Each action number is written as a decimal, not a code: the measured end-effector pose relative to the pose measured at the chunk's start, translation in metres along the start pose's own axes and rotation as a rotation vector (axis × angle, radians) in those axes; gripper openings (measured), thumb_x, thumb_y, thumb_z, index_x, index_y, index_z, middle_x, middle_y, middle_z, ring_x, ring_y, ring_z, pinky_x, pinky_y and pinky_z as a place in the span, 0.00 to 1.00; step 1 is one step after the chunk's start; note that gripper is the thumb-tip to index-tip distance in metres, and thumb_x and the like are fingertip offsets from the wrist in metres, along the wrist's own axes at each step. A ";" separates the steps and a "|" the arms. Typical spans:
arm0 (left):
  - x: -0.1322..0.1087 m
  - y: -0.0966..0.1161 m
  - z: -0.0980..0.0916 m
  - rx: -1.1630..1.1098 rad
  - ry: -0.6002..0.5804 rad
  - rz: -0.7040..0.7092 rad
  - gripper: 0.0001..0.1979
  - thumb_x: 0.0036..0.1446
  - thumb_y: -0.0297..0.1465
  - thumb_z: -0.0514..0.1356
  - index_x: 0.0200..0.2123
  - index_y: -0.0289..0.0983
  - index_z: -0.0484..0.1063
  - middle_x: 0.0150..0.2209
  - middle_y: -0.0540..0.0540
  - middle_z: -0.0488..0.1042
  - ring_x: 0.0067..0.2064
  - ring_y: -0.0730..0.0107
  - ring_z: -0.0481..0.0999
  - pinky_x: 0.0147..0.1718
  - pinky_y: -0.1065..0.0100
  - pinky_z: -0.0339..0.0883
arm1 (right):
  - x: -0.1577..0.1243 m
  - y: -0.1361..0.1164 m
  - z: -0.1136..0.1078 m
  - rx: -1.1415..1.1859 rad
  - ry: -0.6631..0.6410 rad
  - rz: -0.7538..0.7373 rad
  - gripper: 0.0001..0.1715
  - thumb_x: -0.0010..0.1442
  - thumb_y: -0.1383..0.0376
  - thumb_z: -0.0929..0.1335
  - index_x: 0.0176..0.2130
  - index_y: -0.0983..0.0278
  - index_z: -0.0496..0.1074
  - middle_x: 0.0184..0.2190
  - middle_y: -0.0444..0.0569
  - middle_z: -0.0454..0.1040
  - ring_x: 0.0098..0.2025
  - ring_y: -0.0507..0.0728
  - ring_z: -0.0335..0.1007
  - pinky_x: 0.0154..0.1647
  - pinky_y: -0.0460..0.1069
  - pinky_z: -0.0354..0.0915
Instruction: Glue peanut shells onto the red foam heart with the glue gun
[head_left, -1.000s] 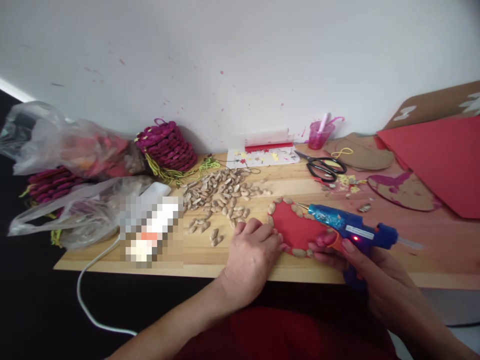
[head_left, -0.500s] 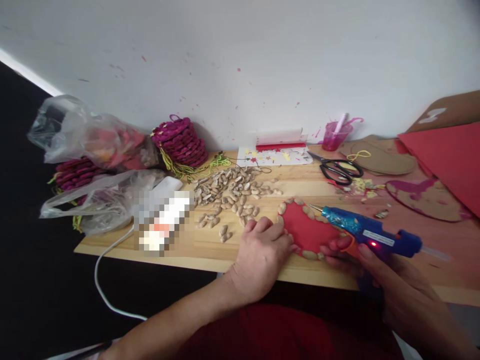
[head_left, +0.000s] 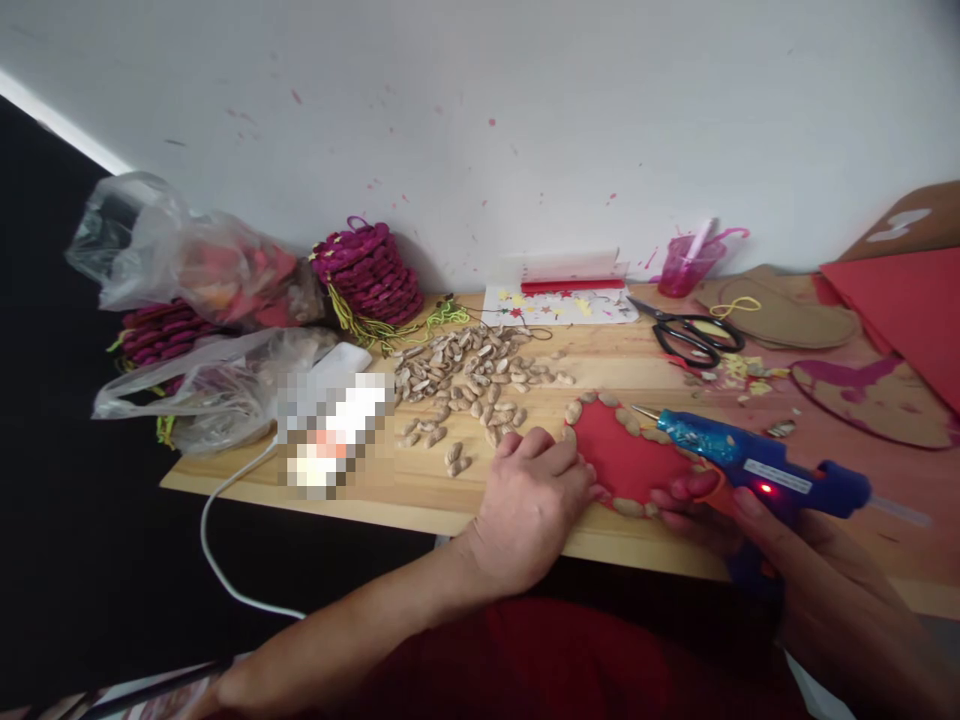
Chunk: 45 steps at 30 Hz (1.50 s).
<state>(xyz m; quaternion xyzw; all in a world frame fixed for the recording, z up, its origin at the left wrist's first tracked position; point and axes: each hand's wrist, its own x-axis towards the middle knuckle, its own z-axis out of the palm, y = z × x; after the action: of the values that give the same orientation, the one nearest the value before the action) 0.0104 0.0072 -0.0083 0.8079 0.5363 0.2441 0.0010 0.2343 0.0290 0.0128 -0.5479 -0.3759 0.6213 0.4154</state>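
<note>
A red heart-shaped cutout (head_left: 626, 458) edged with peanut shells lies near the front of the wooden table (head_left: 420, 490). My left hand (head_left: 534, 505) rests on the table at the heart's left edge, fingers curled and pressing there; what is under the fingertips is hidden. My right hand (head_left: 780, 560) grips a blue hot glue gun (head_left: 757, 465) with its red light on. The gun's nozzle points left over the heart's upper right edge. A loose pile of peanut shells (head_left: 472, 375) lies just behind my left hand.
Black scissors (head_left: 686, 335), a pink cup (head_left: 686, 262) and cardboard shapes (head_left: 787, 315) sit at the back right, with red paper (head_left: 900, 290) far right. Plastic bags (head_left: 187, 270), purple woven pieces (head_left: 367, 270) and a white cable (head_left: 225, 540) are on the left.
The view has shifted left and slightly up, so everything sits further right in the picture. Both hands, the heart and the glue gun keep nearly the same positions relative to each other.
</note>
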 end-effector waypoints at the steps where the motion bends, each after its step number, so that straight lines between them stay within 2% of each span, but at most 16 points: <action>1: 0.000 0.000 0.000 0.001 0.001 -0.001 0.15 0.71 0.39 0.53 0.40 0.41 0.78 0.39 0.48 0.79 0.43 0.61 0.71 0.46 0.54 0.57 | 0.000 0.000 0.001 0.001 0.008 -0.008 0.19 0.40 0.48 0.81 0.29 0.57 0.84 0.37 0.56 0.84 0.44 0.68 0.83 0.45 0.51 0.80; 3: 0.000 0.000 0.000 0.004 0.004 -0.001 0.15 0.71 0.39 0.53 0.40 0.41 0.78 0.39 0.48 0.79 0.43 0.62 0.71 0.45 0.54 0.57 | 0.001 0.001 0.000 0.009 0.009 -0.017 0.18 0.39 0.49 0.82 0.29 0.56 0.84 0.37 0.55 0.84 0.44 0.68 0.83 0.43 0.50 0.80; 7: 0.000 0.000 -0.001 0.001 0.011 0.009 0.14 0.71 0.39 0.54 0.40 0.41 0.78 0.38 0.49 0.79 0.42 0.62 0.71 0.44 0.55 0.57 | 0.003 0.006 -0.005 0.019 -0.041 -0.023 0.14 0.47 0.50 0.79 0.32 0.54 0.84 0.39 0.54 0.84 0.45 0.67 0.83 0.45 0.50 0.80; 10: 0.000 0.000 -0.001 -0.004 0.016 0.010 0.14 0.70 0.39 0.54 0.40 0.41 0.78 0.38 0.49 0.79 0.42 0.62 0.71 0.43 0.56 0.57 | 0.003 0.007 -0.005 0.014 -0.057 -0.023 0.14 0.48 0.50 0.79 0.33 0.54 0.84 0.39 0.54 0.84 0.45 0.66 0.83 0.45 0.50 0.80; 12: -0.001 0.000 0.000 -0.003 0.017 0.010 0.14 0.71 0.39 0.54 0.40 0.41 0.78 0.38 0.49 0.79 0.42 0.62 0.71 0.44 0.56 0.56 | 0.002 0.005 -0.002 0.012 -0.033 -0.017 0.15 0.46 0.50 0.80 0.32 0.55 0.85 0.38 0.55 0.84 0.44 0.66 0.83 0.43 0.49 0.80; 16: -0.001 -0.001 0.001 0.010 0.009 0.010 0.15 0.71 0.39 0.53 0.41 0.41 0.78 0.38 0.48 0.79 0.42 0.62 0.71 0.45 0.56 0.56 | 0.001 0.002 0.006 0.056 0.066 -0.029 0.22 0.34 0.50 0.83 0.28 0.57 0.84 0.33 0.54 0.84 0.37 0.65 0.84 0.35 0.46 0.80; 18: -0.001 -0.001 0.001 0.023 0.005 0.007 0.15 0.71 0.39 0.53 0.41 0.41 0.78 0.38 0.48 0.79 0.43 0.61 0.71 0.46 0.56 0.57 | 0.001 0.003 0.007 0.070 0.076 -0.027 0.22 0.33 0.50 0.83 0.28 0.59 0.84 0.32 0.53 0.84 0.35 0.64 0.84 0.32 0.44 0.80; 25: 0.000 0.001 -0.005 0.013 -0.001 0.007 0.11 0.70 0.36 0.56 0.40 0.41 0.78 0.40 0.49 0.81 0.43 0.60 0.72 0.46 0.56 0.58 | 0.002 0.017 -0.001 0.155 -0.073 -0.078 0.12 0.55 0.54 0.77 0.35 0.59 0.83 0.36 0.49 0.84 0.37 0.56 0.83 0.42 0.44 0.78; 29: 0.000 -0.001 -0.005 0.007 0.020 0.021 0.09 0.68 0.34 0.59 0.38 0.40 0.78 0.38 0.50 0.81 0.42 0.60 0.73 0.44 0.57 0.58 | 0.001 0.019 -0.002 0.214 -0.133 -0.133 0.09 0.61 0.56 0.74 0.38 0.58 0.82 0.38 0.47 0.83 0.40 0.56 0.83 0.43 0.46 0.78; 35: 0.001 -0.009 -0.008 -0.040 0.020 0.092 0.07 0.67 0.33 0.60 0.40 0.40 0.79 0.39 0.49 0.81 0.41 0.61 0.73 0.44 0.58 0.61 | 0.001 0.019 -0.004 0.245 -0.159 -0.162 0.10 0.62 0.55 0.73 0.38 0.59 0.81 0.39 0.49 0.82 0.42 0.59 0.82 0.45 0.52 0.78; 39: -0.001 -0.016 -0.012 -0.115 -0.029 0.104 0.14 0.68 0.26 0.57 0.54 0.41 0.75 0.42 0.47 0.80 0.44 0.62 0.73 0.46 0.58 0.63 | 0.002 0.020 -0.005 0.232 -0.166 -0.148 0.12 0.61 0.53 0.73 0.38 0.59 0.81 0.38 0.50 0.82 0.41 0.59 0.82 0.44 0.53 0.78; 41: -0.001 -0.018 -0.013 -0.142 -0.016 0.102 0.17 0.67 0.24 0.57 0.58 0.40 0.72 0.44 0.46 0.80 0.45 0.62 0.73 0.47 0.57 0.64 | 0.002 0.020 -0.005 0.233 -0.171 -0.149 0.12 0.62 0.53 0.73 0.38 0.59 0.81 0.37 0.49 0.82 0.41 0.59 0.82 0.44 0.54 0.78; 45: -0.001 -0.015 -0.013 -0.220 0.045 0.133 0.12 0.65 0.24 0.60 0.50 0.38 0.76 0.46 0.45 0.79 0.45 0.63 0.74 0.48 0.58 0.65 | 0.002 0.021 -0.006 0.229 -0.172 -0.143 0.12 0.62 0.54 0.73 0.39 0.59 0.81 0.37 0.49 0.82 0.40 0.59 0.81 0.44 0.53 0.78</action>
<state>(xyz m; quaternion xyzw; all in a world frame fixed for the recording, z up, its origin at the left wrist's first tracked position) -0.0084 0.0094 -0.0015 0.8309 0.4517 0.3192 0.0613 0.2381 0.0225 -0.0082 -0.4133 -0.3751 0.6735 0.4846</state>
